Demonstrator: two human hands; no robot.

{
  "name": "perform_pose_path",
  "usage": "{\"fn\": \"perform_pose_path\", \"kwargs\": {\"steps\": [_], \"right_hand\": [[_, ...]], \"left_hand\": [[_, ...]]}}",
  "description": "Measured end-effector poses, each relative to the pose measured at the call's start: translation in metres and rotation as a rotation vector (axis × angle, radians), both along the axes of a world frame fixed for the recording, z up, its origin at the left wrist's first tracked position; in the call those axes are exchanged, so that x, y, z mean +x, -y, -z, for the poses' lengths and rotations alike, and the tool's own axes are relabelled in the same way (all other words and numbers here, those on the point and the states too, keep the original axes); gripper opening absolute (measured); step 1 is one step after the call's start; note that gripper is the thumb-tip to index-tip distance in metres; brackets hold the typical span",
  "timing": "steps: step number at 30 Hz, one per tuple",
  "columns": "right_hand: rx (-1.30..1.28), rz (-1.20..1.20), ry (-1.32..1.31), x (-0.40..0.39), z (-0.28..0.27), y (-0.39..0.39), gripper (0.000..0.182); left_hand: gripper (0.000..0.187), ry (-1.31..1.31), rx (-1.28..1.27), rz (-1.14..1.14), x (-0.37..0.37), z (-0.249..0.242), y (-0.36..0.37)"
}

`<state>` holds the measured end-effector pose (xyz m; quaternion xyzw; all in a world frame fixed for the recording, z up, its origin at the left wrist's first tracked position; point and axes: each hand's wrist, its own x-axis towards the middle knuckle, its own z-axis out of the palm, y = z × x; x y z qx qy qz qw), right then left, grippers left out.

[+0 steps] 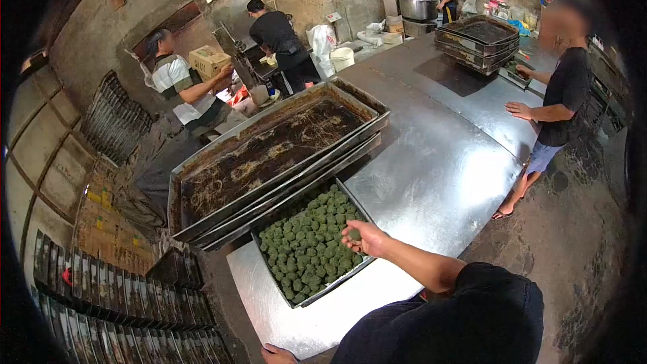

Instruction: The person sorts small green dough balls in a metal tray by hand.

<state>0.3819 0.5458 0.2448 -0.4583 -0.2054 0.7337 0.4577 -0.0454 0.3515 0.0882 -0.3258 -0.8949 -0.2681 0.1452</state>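
Observation:
My right hand (pixel 365 238) is over the right side of a metal tray (pixel 306 302) full of dark green, rough-surfaced dough balls (pixel 303 243). Its fingers are closed around one green dough ball (pixel 354 234), just above the others. At the bottom edge of the view, my left hand (pixel 278 354) rests at the rim of the metal table, partly cut off by the frame. The fingers that show there look stretched out, and I see nothing held in them.
Large blackened baking trays (pixel 269 155) are stacked right behind the ball tray. More trays (pixel 478 34) stand farther along the metal table (pixel 431 175), near a co-worker (pixel 563 94). Ridged pans (pixel 128 296) lie lower left. Other people work at the back, one beside a mixer (pixel 418 8).

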Motion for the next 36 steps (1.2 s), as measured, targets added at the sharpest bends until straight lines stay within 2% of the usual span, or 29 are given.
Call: {"fn": "perform_pose_path", "kwargs": {"steps": [1,3,5,6,8,9,10,11,12,13,17,19,20,22,23,25,27,28,29,31,33,35,36], "right_hand": [[-0.103,0.038,-0.123,0.000,-0.003,0.002,0.035],[-0.113,0.016,-0.054,-0.005,-0.010,0.001,0.041],[0.107,0.068,0.376,-0.020,-0.022,0.002,0.054],[0.181,0.157,0.458,-0.029,-0.016,-0.002,0.063],[0.143,0.094,0.429,-0.025,-0.017,-0.002,0.056],[0.111,0.031,0.394,-0.023,-0.018,-0.003,0.052],[0.111,0.025,0.396,-0.023,-0.020,-0.002,0.052],[0.163,0.002,0.264,-0.022,-0.023,0.000,0.044],[0.210,-0.022,0.132,-0.021,-0.024,0.001,0.038],[0.204,-0.028,0.132,-0.017,-0.022,0.002,0.038],[-0.082,0.046,-0.059,-0.005,-0.004,0.001,0.035],[-0.102,-0.046,0.137,-0.004,-0.013,-0.001,0.043],[-0.010,-0.023,0.296,-0.007,-0.013,-0.002,0.048],[0.072,-0.033,0.614,-0.010,-0.017,-0.001,0.060],[0.119,0.043,0.557,-0.012,-0.023,0.004,0.059],[-0.015,-0.030,0.301,0.004,-0.012,0.002,0.050],[0.159,-0.065,-0.004,0.015,0.008,0.001,0.035],[0.121,-0.018,-0.018,0.013,-0.003,0.002,0.027],[0.106,-0.025,-0.015,0.017,0.002,0.001,0.027],[-0.023,-0.042,-0.239,0.035,0.018,-0.005,0.029],[-0.091,0.077,-0.217,0.039,0.015,-0.011,0.034],[0.182,-0.284,-0.451,0.068,0.033,-0.022,0.040],[0.180,-0.290,-0.452,0.065,0.038,-0.022,0.040]], "left_hand": [[0.057,0.072,-0.016,0.003,-0.005,0.003,0.000],[0.057,0.217,-0.049,0.008,-0.015,0.009,-0.001],[0.058,0.362,-0.089,0.015,-0.029,0.018,0.001],[0.059,0.435,-0.108,0.019,-0.037,0.024,0.001],[0.060,0.512,-0.127,0.022,-0.054,0.040,-0.002],[0.060,0.599,-0.068,0.072,-0.073,0.067,-0.001],[0.060,0.685,-0.007,0.119,-0.063,0.050,-0.004],[0.060,0.687,-0.005,0.112,-0.042,0.024,-0.008],[0.057,0.427,-0.108,0.028,-0.014,-0.003,-0.011],[0.058,0.165,-0.213,-0.053,0.001,-0.018,-0.011],[0.055,0.222,-0.185,-0.054,-0.002,-0.015,-0.013],[0.048,0.332,-0.205,-0.043,0.007,-0.039,-0.013],[0.046,0.340,-0.176,-0.011,-0.005,-0.022,-0.008],[0.044,0.282,-0.107,0.063,0.009,-0.039,-0.006],[0.045,0.286,-0.127,0.025,0.016,-0.045,-0.005],[0.053,0.305,-0.124,0.053,0.025,-0.058,-0.014],[0.060,0.295,-0.157,0.031,0.015,-0.044,-0.016],[0.062,0.287,-0.149,0.007,0.016,-0.044,-0.016],[0.064,0.280,-0.144,-0.012,0.018,-0.046,-0.017],[0.065,0.299,-0.162,-0.010,0.020,-0.051,-0.020],[0.066,0.322,-0.189,-0.001,0.024,-0.054,-0.018],[0.066,0.334,-0.154,-0.045,0.025,-0.055,-0.021],[0.066,0.334,-0.154,-0.051,0.024,-0.054,-0.022]]}}
